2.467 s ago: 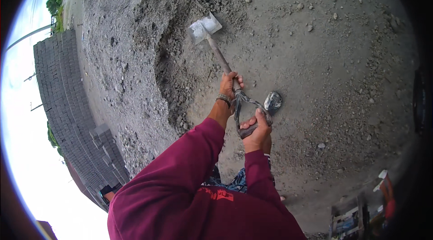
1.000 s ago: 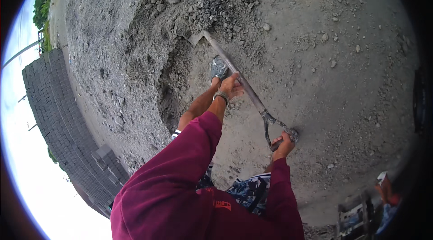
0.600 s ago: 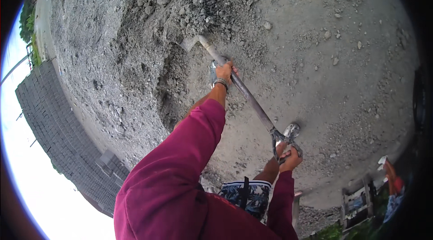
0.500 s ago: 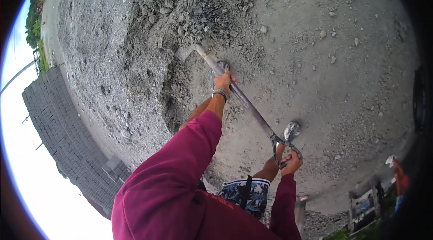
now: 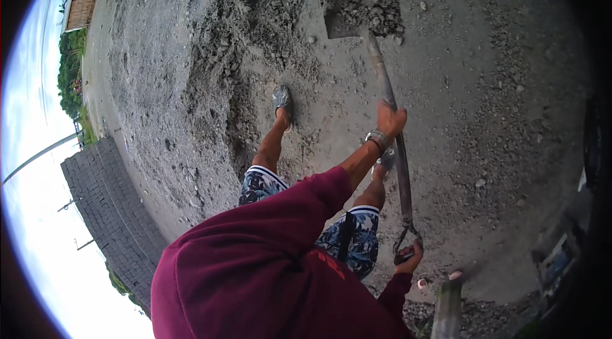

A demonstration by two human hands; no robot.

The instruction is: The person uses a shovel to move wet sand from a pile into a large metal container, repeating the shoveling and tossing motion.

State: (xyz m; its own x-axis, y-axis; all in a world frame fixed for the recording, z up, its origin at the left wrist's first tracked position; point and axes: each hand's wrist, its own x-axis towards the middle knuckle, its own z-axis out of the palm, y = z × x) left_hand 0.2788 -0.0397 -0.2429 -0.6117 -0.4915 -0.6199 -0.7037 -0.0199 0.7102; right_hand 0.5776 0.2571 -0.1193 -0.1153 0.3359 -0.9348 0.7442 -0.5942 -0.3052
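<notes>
A long-handled shovel (image 5: 396, 141) runs from near my body out over the ground. My left hand (image 5: 391, 118) is wrapped round the middle of its shaft, with bands on the wrist. Lower down, my right hand (image 5: 410, 257) grips the handle at the shaft's end. The square blade (image 5: 342, 23) carries a load of grey gravelly soil (image 5: 371, 4). To the left of the blade lies a heap of dug grey soil (image 5: 255, 17).
My two shod feet stand on grey gravel ground; the left shoe (image 5: 282, 98) is beside the dug heap. A stack of grey blocks (image 5: 111, 192) rises at the left. A post (image 5: 447, 310) stands at the lower right, with dark clutter (image 5: 561, 262) beyond it.
The shovel blade has come out of the heap and swung right, now loaded with soil. Both hands have kept hold; the left has moved right, and the right is lower.
</notes>
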